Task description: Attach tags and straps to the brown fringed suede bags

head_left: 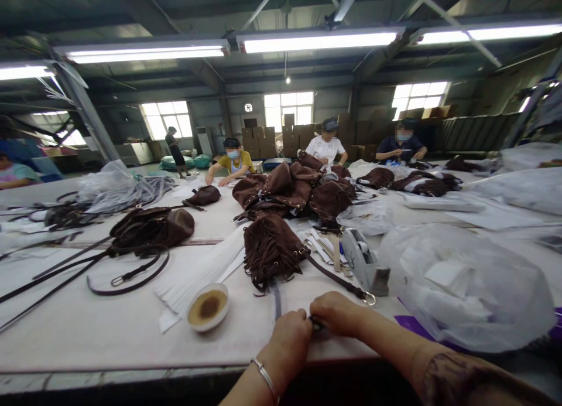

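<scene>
Near the table's front edge, my left hand [290, 343] and my right hand [336, 313] meet, fingers closed in a pinch. Something small and dark shows between them, too hidden by the fingers to name. Just beyond lies a dark brown fringed bag [273, 251], apart from both hands. Its strap [336, 275] runs right and ends in a metal ring [369, 299] beyond my right wrist. A grey strip [277, 299] reaches from under the bag toward my left hand. To the left of that hand sits a white bowl [208, 307] with brown liquid or residue inside.
A grey tape dispenser [364, 262] and a large clear plastic bag [465, 289] stand right. Brown bags [298, 189] are heaped mid-table. Another bag [151, 227] with loose straps and white paper sheets [204, 271] lie left. Several people work across the table.
</scene>
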Demonstrator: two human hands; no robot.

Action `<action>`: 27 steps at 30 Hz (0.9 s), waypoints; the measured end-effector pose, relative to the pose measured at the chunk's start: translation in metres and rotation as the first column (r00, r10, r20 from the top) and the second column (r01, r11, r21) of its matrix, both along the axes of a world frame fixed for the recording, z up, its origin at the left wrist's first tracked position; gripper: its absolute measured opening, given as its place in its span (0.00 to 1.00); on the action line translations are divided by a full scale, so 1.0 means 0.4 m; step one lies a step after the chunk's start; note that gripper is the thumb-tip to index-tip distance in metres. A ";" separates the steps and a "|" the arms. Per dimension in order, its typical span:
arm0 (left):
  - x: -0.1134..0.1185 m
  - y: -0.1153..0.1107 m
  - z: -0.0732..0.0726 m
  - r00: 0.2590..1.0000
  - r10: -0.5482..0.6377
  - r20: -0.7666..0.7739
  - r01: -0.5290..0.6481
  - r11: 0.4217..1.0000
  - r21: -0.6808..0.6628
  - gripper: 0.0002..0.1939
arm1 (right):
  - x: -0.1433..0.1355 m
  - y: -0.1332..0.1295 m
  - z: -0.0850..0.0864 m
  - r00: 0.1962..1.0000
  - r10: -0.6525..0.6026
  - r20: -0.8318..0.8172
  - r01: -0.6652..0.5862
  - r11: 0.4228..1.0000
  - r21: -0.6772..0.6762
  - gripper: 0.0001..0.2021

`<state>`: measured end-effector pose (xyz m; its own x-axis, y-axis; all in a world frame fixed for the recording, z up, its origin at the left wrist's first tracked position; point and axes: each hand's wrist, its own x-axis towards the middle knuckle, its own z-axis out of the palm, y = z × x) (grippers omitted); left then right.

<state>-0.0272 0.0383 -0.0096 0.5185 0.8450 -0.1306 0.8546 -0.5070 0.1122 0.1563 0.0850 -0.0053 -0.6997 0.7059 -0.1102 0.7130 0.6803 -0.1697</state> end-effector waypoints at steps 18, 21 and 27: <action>0.031 -0.005 0.002 0.999 -0.026 0.025 0.027 0.999 -0.041 0.16 | -0.001 -0.008 -0.006 0.971 -0.229 -0.064 0.230 0.973 0.003 0.12; 0.080 -0.016 -0.011 0.997 0.071 0.043 -0.069 0.997 -0.034 0.19 | -0.017 -0.030 -0.032 0.862 -0.502 -0.065 0.503 0.864 -0.014 0.15; 0.060 -0.029 0.013 0.992 0.008 0.123 -0.003 0.999 -0.046 0.17 | -0.001 -0.015 -0.002 0.947 -0.322 -0.004 0.321 0.943 -0.084 0.10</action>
<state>-0.0032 0.0267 -0.0044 0.5283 0.8426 -0.1046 0.8356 -0.4942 0.2398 0.1557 0.0790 -0.0061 -0.4391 0.8830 -0.1660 0.8881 0.3986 -0.2290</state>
